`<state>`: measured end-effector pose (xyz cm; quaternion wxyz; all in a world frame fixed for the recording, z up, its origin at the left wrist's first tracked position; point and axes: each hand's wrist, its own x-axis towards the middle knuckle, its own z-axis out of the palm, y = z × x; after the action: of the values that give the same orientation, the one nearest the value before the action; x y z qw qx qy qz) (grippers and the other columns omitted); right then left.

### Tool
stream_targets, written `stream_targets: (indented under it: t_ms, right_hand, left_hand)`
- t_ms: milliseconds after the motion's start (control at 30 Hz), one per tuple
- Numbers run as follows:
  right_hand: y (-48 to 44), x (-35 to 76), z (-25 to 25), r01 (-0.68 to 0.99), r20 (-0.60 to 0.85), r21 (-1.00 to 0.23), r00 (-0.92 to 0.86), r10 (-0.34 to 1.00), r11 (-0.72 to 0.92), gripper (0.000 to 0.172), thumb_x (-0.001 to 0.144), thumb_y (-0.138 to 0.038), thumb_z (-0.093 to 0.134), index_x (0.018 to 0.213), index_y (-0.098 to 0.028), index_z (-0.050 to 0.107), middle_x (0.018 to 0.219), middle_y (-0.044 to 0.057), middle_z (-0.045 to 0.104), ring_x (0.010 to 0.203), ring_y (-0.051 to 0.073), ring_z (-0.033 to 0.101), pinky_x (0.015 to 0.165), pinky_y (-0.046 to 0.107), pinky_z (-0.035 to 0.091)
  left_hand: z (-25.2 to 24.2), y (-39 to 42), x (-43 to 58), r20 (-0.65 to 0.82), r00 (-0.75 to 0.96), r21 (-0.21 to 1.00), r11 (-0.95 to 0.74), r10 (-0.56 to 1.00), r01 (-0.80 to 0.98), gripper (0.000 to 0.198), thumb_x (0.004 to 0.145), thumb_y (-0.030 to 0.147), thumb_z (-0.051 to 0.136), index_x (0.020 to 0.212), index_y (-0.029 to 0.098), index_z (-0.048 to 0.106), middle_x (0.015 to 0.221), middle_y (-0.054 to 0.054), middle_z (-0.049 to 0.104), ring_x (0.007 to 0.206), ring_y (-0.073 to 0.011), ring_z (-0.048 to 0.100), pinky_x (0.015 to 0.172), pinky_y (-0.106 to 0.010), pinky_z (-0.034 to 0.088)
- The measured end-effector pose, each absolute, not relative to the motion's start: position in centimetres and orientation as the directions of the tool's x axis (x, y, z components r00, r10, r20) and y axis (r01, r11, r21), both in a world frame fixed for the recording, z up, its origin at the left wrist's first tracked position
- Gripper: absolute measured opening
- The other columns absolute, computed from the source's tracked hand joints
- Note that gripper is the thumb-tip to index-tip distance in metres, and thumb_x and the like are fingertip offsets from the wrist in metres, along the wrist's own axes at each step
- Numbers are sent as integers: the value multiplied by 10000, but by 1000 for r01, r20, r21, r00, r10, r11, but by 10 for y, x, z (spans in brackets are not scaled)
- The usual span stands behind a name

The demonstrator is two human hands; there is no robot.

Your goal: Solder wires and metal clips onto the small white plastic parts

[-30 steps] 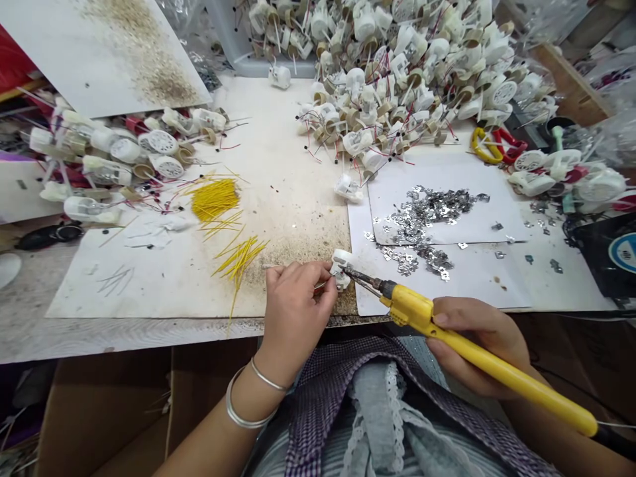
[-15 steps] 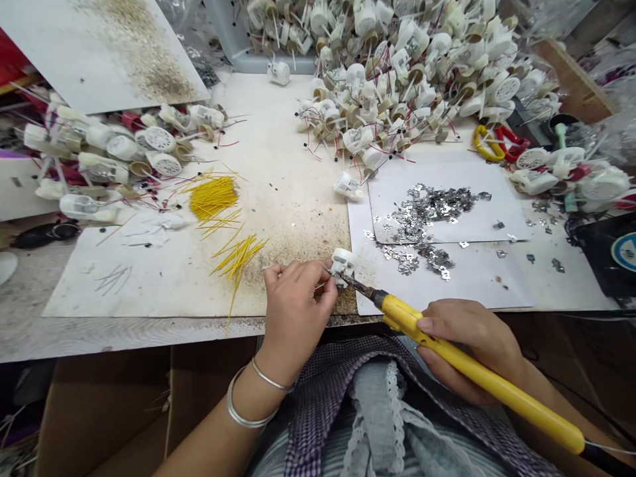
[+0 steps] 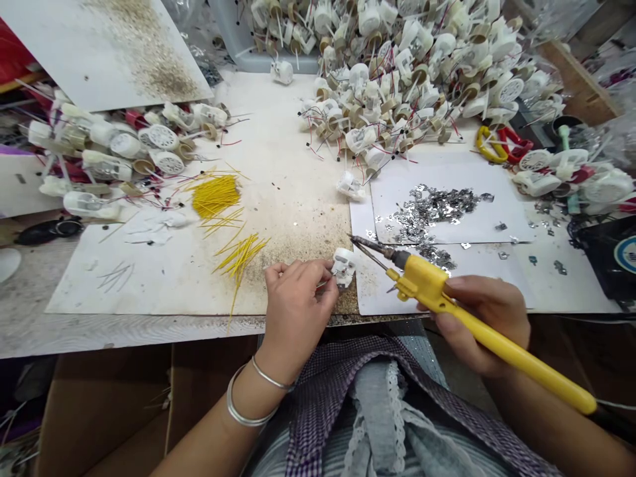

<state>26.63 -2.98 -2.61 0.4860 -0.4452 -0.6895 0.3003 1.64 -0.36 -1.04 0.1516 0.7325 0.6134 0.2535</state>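
Note:
Near the front edge of the table, my left hand (image 3: 301, 295) pinches a small white plastic part (image 3: 344, 267) between thumb and fingers. My right hand (image 3: 481, 321) is wrapped round a yellow soldering iron (image 3: 427, 285), whose handle slants down to the right. Its dark tip points left, just above and apart from the white part. A thin metal tube runs below the tip. To the left of my left hand lie loose yellow wires (image 3: 241, 256), with a denser bundle of yellow wires (image 3: 214, 197) behind them.
Small metal plates (image 3: 437, 209) are scattered on white sheets at the right. A big heap of white plastic assemblies (image 3: 387, 86) with thin wires fills the back; another pile (image 3: 119, 142) sits left. Yellow-and-red-handled pliers (image 3: 504, 144) lie at the right. Brown crumbs dot the worktop.
My right hand has lifted the soldering iron off the white part and turned it, so the thin tube now shows. My left hand has stayed almost in place, still pinching the part.

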Motion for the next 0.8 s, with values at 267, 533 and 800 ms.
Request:
stream_targets:
  t_ms: [267,533,800]
  right_hand:
    - [24,204,-20,406,392,-764,-326,861,502,272,870,-220,637,1122,-278,554,1059,40,646,958,192,648,835,350,559]
    - [38,189,-32,520,388,-677,-349,853,521,320,872,-140,569,1141,-304,515,1071,32,624,919,189,649,800,339,561]
    - [40,192,-32,527,396,-714,-238,887,460,328,852,-138,578,1129,-300,512,1058,34,609,867,183,660,789,343,560]
  left_hand:
    - [-6,-5,16,224,110,449,-203,968,870,74,859,210,619,785,214,621,985,-28,669,950,-208,619,819,-393,319]
    - [-4,16,-49,251,-91,128,60,964,990,247,924,416,490,936,198,605,945,-138,625,899,-331,575,736,-446,329]
    - [-11,32,-88,100,-114,270,83,988,959,179,877,338,558,794,228,671,868,-41,671,828,-252,625,737,-406,422]
